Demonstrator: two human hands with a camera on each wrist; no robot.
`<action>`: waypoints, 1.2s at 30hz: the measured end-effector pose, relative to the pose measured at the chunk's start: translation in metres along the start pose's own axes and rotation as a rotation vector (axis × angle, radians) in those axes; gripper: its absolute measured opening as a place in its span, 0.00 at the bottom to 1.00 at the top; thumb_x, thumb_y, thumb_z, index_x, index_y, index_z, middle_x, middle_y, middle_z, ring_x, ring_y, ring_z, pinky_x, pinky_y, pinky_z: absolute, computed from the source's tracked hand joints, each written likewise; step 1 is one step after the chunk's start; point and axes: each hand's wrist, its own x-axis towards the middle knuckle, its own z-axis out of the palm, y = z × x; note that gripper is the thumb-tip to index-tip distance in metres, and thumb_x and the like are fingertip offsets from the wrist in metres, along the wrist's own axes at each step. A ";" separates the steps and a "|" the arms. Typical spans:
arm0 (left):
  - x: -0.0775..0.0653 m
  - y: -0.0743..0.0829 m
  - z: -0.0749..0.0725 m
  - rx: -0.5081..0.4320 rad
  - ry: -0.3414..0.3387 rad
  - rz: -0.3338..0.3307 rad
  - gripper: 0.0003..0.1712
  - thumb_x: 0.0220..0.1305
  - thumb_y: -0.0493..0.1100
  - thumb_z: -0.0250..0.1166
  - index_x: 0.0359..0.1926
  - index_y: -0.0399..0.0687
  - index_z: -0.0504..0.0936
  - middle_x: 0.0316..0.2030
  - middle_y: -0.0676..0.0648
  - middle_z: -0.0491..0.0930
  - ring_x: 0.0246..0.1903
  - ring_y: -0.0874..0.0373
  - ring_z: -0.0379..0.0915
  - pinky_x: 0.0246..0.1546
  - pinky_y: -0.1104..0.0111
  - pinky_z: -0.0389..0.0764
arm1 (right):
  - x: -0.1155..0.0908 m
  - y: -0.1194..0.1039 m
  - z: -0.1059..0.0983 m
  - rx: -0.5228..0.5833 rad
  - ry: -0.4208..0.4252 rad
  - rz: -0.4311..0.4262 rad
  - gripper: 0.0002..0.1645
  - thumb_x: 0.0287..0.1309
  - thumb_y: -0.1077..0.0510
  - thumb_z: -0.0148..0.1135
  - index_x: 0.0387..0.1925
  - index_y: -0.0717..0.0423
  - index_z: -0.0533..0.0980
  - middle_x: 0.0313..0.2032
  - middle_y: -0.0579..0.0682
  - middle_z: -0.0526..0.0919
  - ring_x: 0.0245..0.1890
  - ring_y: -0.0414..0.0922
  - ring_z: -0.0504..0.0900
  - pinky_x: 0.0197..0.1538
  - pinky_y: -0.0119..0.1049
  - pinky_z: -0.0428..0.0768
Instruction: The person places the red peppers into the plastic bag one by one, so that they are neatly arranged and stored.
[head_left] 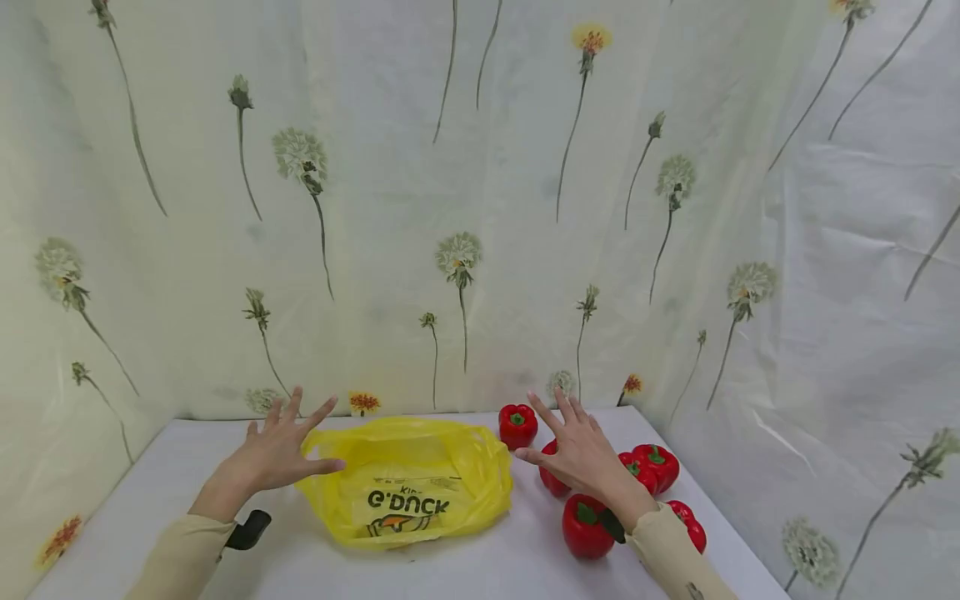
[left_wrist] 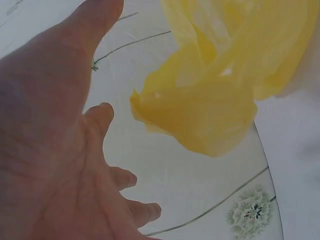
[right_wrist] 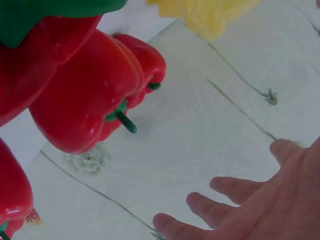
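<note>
A yellow plastic bag [head_left: 420, 458] with printed lettering lies spread on the table, its mouth gaping. By its left side my left hand [head_left: 273, 454] hovers, fingers spread and holding nothing; the left wrist view shows the bag's crumpled handle part [left_wrist: 200, 110] apart from the fingers. My right hand [head_left: 581, 454] is raised with fingers spread, over several red bell peppers with green stems. One bell pepper [head_left: 517, 427] stands at the back beside the bag, another [head_left: 587, 527] nearer the front below my right wrist. In the right wrist view a bell pepper [right_wrist: 90, 95] sits apart from my fingers.
The white table [head_left: 270, 558] ends at a pale curtain [head_left: 390, 208] printed with dandelions, which also hangs along both sides. More peppers [head_left: 656, 467] are grouped at the table's right edge. A black wrist device [head_left: 249, 530] sits at my left cuff.
</note>
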 end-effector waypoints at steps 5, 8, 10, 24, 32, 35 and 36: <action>-0.004 0.006 -0.002 -0.003 -0.014 0.005 0.57 0.50 0.78 0.56 0.76 0.65 0.47 0.74 0.28 0.37 0.68 0.21 0.35 0.53 0.23 0.47 | -0.003 -0.005 -0.004 0.027 -0.007 0.001 0.58 0.45 0.16 0.48 0.75 0.28 0.44 0.76 0.57 0.48 0.72 0.64 0.53 0.63 0.67 0.63; -0.008 0.011 -0.005 -0.010 -0.019 0.006 0.56 0.51 0.78 0.56 0.76 0.67 0.47 0.73 0.27 0.39 0.68 0.21 0.38 0.53 0.23 0.49 | -0.007 -0.010 -0.007 0.070 -0.017 0.020 0.58 0.44 0.17 0.51 0.74 0.25 0.44 0.75 0.56 0.49 0.71 0.63 0.56 0.57 0.68 0.68; -0.013 0.015 -0.005 -0.013 -0.032 0.000 0.57 0.50 0.78 0.56 0.76 0.67 0.46 0.72 0.25 0.41 0.67 0.21 0.41 0.52 0.24 0.51 | -0.010 -0.014 -0.008 0.110 -0.037 0.043 0.58 0.43 0.18 0.55 0.73 0.22 0.44 0.75 0.55 0.51 0.70 0.62 0.58 0.55 0.68 0.70; -0.052 0.025 0.015 -0.152 -0.209 -0.109 0.58 0.56 0.72 0.55 0.77 0.57 0.38 0.61 0.10 0.48 0.45 0.19 0.71 0.42 0.34 0.72 | -0.038 -0.021 -0.007 0.176 -0.119 0.150 0.60 0.33 0.17 0.59 0.72 0.23 0.53 0.69 0.52 0.64 0.65 0.57 0.66 0.42 0.58 0.81; -0.044 0.034 0.046 -0.167 -0.120 -0.109 0.47 0.64 0.64 0.54 0.76 0.52 0.46 0.54 0.10 0.61 0.29 0.27 0.76 0.33 0.43 0.78 | -0.062 -0.013 -0.011 0.197 -0.138 0.208 0.61 0.32 0.18 0.62 0.71 0.27 0.57 0.66 0.53 0.68 0.63 0.58 0.68 0.40 0.58 0.82; -0.039 0.031 0.056 -0.173 -0.093 -0.138 0.47 0.64 0.64 0.55 0.76 0.53 0.47 0.56 0.08 0.54 0.16 0.42 0.73 0.22 0.54 0.77 | -0.071 -0.009 -0.013 0.208 -0.158 0.250 0.62 0.30 0.17 0.61 0.71 0.30 0.58 0.66 0.54 0.68 0.63 0.59 0.68 0.40 0.58 0.82; -0.037 0.030 0.060 -0.184 -0.088 -0.146 0.47 0.64 0.64 0.55 0.76 0.53 0.46 0.57 0.08 0.53 0.13 0.47 0.70 0.18 0.58 0.74 | -0.073 -0.007 -0.013 0.210 -0.165 0.270 0.63 0.29 0.17 0.61 0.71 0.31 0.59 0.66 0.54 0.69 0.63 0.59 0.68 0.40 0.58 0.82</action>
